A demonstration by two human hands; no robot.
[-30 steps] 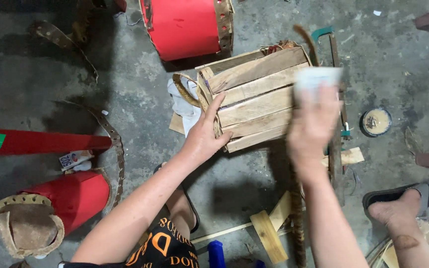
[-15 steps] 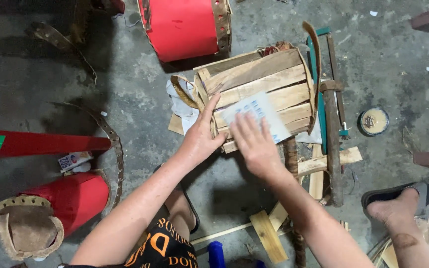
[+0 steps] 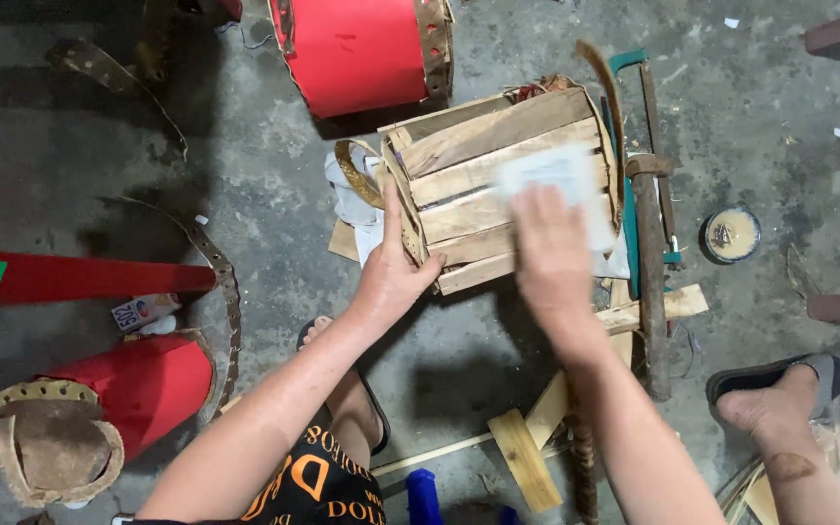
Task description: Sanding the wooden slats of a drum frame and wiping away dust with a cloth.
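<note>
Nearest the camera, both bare forearms reach away from the body over a grey concrete floor (image 3: 498,340). The left arm angles up from the lower left; the left hand (image 3: 396,277) lies on the near left corner of a wooden slat frame (image 3: 493,190), thumb raised along its left edge and fingers curled around the corner, gripping it. The right arm rises from the lower right; the right hand (image 3: 551,248) lies palm down on the slats, blurred, fingers flat and close together, pressing a pale sheet (image 3: 556,175) against the wood. How it grips the sheet cannot be told.

The frame is made of rough, light planks laid side by side, tilted slightly, with a leather strap (image 3: 357,175) looped at its left end. It lies on the floor at the middle of the scene, just right of a white cloth (image 3: 352,204). Beyond it stands a red drum shell (image 3: 357,49). To the right lie a long rusty tool (image 3: 651,272) and a small round tin (image 3: 731,233).
</note>
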